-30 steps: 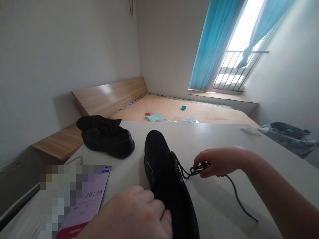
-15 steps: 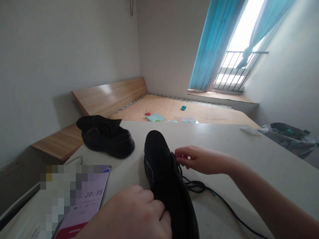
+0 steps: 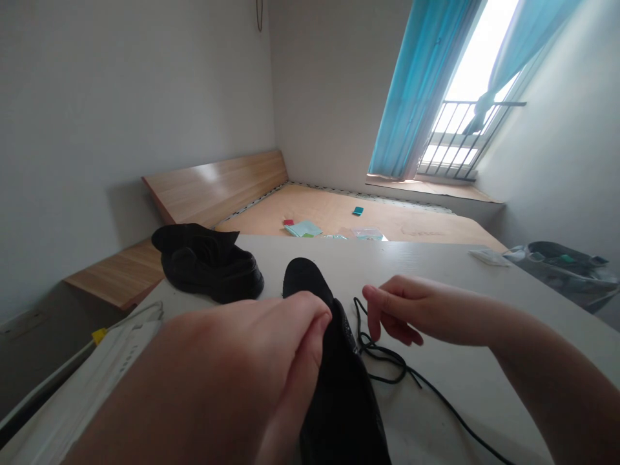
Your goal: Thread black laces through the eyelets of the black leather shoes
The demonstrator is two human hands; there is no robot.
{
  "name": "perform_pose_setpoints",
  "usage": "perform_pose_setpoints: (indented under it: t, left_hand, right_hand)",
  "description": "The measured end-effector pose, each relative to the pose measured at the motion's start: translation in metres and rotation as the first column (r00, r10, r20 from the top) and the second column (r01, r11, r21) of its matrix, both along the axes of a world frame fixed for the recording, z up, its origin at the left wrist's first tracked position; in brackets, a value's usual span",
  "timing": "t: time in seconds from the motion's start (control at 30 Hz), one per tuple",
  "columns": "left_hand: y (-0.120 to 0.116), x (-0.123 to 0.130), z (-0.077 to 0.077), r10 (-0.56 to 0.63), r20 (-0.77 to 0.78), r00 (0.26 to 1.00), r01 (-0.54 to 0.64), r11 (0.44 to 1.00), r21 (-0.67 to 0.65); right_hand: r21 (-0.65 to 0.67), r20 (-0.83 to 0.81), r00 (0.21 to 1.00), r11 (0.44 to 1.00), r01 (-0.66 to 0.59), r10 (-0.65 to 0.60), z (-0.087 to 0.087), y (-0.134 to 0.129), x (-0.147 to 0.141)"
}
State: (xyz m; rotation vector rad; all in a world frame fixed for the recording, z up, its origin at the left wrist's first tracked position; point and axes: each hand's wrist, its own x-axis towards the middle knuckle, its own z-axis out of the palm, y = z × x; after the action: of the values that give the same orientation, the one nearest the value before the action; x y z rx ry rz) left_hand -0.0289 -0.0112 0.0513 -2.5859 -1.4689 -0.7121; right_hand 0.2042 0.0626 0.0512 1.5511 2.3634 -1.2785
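Observation:
A black lace-up shoe (image 3: 341, 407) lies on the white table, its toe pointing away from me. My left hand (image 3: 252, 349) is shut around the shoe's upper edge and hides much of the shoe. A black shoelace (image 3: 382, 360) runs from the shoe's eyelets in loose loops across the table toward the lower right. My right hand (image 3: 402, 313) hovers just right of the lace's top loop, fingers apart and holding nothing. A second black shoe (image 3: 208, 271) sits on its sole beyond my left hand.
The white table (image 3: 426, 271) ends at a far edge, beyond which stands a wooden bed base (image 3: 339, 213) with small papers on it. A grey bin (image 3: 557, 271) stands at the right. A white cable with a yellow tag (image 3: 99, 336) lies at the left.
My left hand has shifted up over the shoe, and its forearm now covers the phone. My right hand has moved right, away from the eyelets, and the lace lies loose on the table.

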Motion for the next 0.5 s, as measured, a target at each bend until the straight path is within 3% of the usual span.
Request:
perform_pose_setpoints:
  t: [0.07, 0.2, 0.37, 0.5]
  left_hand:
    - [0.0, 0.003, -0.004, -0.108, -0.09, 0.99, 0.105, 0.994, -0.033]
    - [-0.006, 0.007, -0.008, -0.295, -0.313, 0.903, 0.239, 0.949, -0.207]
    - [-0.009, 0.007, -0.013, -0.405, -0.377, 0.833, 0.3, 0.903, -0.306]
    - [-0.005, 0.003, -0.018, -0.344, -0.331, 0.879, 0.26, 0.926, -0.273]
  right_hand:
    - [-0.094, 0.055, 0.997, 0.995, -0.045, 0.05, 0.003, -0.009, -0.004]
    - [-0.092, 0.138, 0.986, 0.992, -0.082, 0.094, 0.0, -0.013, -0.005]
    - [-0.073, 0.073, 0.996, 0.996, -0.051, 0.056, 0.001, -0.006, 0.002]
    - [-0.066, 0.03, 0.999, 0.997, -0.029, 0.031, 0.002, -0.005, 0.003]
